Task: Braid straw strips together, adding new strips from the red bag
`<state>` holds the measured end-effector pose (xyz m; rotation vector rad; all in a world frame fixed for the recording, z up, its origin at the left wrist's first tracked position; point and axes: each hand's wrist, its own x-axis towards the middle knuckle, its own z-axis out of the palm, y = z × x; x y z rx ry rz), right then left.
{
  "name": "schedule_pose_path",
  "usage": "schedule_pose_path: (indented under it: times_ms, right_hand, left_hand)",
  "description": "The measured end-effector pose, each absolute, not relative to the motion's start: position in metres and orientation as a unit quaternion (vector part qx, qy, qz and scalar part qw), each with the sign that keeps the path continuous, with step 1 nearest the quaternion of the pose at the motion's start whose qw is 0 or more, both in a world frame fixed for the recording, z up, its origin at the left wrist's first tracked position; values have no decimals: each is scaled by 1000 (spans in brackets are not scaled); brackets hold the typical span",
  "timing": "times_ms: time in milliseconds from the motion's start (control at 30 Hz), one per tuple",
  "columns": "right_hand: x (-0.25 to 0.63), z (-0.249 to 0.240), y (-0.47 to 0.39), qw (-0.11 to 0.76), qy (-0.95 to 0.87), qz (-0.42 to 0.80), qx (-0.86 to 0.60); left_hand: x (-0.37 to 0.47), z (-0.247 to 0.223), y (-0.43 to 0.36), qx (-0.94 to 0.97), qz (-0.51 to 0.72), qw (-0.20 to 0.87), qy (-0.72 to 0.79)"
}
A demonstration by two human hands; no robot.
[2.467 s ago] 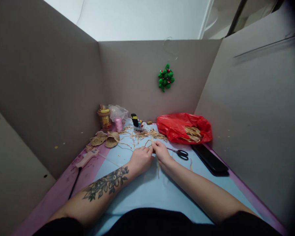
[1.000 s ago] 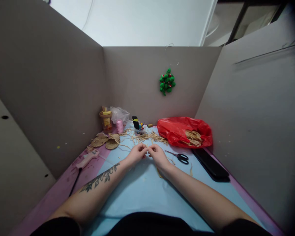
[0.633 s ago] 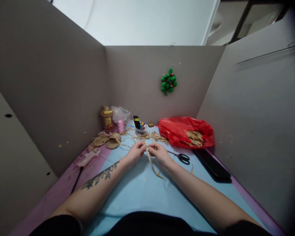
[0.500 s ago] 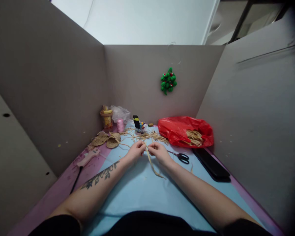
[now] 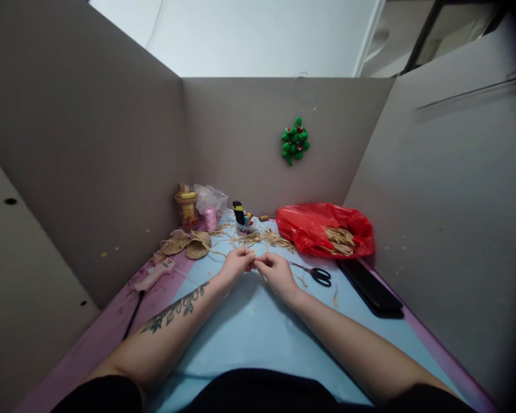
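Observation:
Over the middle of the blue table cover, my left hand [image 5: 239,261] and my right hand [image 5: 276,272] meet at their fingertips. Both pinch a thin dried straw strip [image 5: 263,279], mostly covered by my fingers; part of it shows beneath my right hand. Black-handled scissors [image 5: 320,276] lie just right of my right hand, blades pointing toward it. Behind my hands spreads a pile of loose dried strips [image 5: 277,238]. Left of my left hand sit a woven cone-shaped piece [image 5: 198,245] and a flatter woven piece [image 5: 175,244].
A red plastic bag [image 5: 305,226] holding dried strips stands back right, near a long black case [image 5: 370,289]. At left lies a pink glue gun [image 5: 155,276] with its cord. Pink thread [image 5: 210,219], a lidded cup [image 5: 187,209] and a small tub [image 5: 245,226] stand behind. Grey panels enclose three sides.
My right hand has turned inward and its fingertips now touch the left ones. The strip's loose end, which hung toward me, has swung behind my right hand to the right.

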<state>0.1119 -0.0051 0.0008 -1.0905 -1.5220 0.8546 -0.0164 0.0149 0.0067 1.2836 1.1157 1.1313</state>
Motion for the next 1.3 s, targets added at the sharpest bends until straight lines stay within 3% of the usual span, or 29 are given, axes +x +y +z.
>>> schedule_pose_path:
  times_ms: [367,667,933,1167,1300]
  right_hand:
    - [106,-1,-15,453,-780,147,-405]
    - [121,4,0,527,-691,256,-424]
    - [116,0,8,486,-613,486,-389]
    - [128,-5,17,465,-700,300,-452]
    - [128,-6,18,459,-695,329,-444]
  left_hand:
    - [-20,2,21,461,533,553,444]
    - [-22,12,18,489,529,552,419]
    - [-20,4,20,539,520,521,409]
    - [-21,6,18,596,486,462,441]
    - [-22,9,15,614,471,442,454]
